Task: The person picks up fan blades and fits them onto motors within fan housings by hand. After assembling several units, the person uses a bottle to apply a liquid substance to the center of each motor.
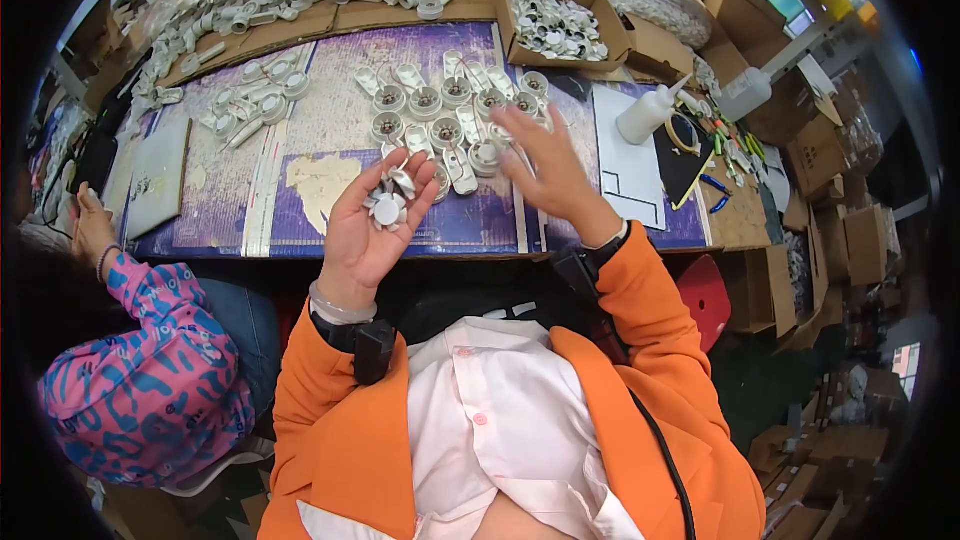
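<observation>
My left hand (pixel 370 225), palm up and fingers curled, cradles several small white plastic caps (pixel 388 210) with round flat faces. My right hand (pixel 550 165) is held over the right side of a group of white round plastic housings (pixel 446 132), its fingers stretched and apart. Nothing shows in that hand; its fingertips hide part of the housings below. Each housing is a round cup with small metal parts inside, and thin wires link some to white oblong pieces (pixel 461 170). Whether my right fingers touch a housing, I cannot tell.
A cardboard box (pixel 590 62) of small caps stands at the back. To the right are a white squeeze bottle (pixel 648 115), a tape roll (pixel 683 134) and blue-handled pliers (pixel 716 192). More white assemblies (pixel 268 100) lie to the left, where a co-worker's hand (pixel 95 230) shows.
</observation>
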Motion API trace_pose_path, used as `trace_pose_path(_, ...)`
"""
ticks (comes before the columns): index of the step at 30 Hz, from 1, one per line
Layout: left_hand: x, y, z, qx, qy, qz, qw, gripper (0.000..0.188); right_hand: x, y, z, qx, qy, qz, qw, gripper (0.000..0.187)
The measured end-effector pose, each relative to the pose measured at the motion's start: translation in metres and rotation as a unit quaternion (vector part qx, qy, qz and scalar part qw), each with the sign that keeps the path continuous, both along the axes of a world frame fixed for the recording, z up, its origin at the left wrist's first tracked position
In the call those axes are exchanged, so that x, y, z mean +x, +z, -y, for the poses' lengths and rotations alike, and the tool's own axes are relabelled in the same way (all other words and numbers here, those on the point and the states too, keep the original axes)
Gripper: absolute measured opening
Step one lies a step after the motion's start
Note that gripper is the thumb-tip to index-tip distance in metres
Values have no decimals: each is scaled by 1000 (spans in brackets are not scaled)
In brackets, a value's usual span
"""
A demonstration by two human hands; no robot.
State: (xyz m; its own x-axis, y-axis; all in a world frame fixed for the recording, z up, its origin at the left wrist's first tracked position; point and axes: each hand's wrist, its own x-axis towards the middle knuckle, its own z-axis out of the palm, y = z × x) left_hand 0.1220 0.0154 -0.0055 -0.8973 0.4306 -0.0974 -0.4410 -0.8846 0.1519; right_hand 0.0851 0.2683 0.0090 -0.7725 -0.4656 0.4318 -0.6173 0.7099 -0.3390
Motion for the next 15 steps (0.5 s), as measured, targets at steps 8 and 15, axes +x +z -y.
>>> trace_pose_path(8, 0, -4, -17, -20, -44, -23, 999, 34, 30, 39, 52, -54, 87, -7, 995, 43)
trace_pose_path(15, -2, -8, -15, 89, -104, -90, 987, 36, 20, 28, 55, -84, 121, -25, 989, 44)
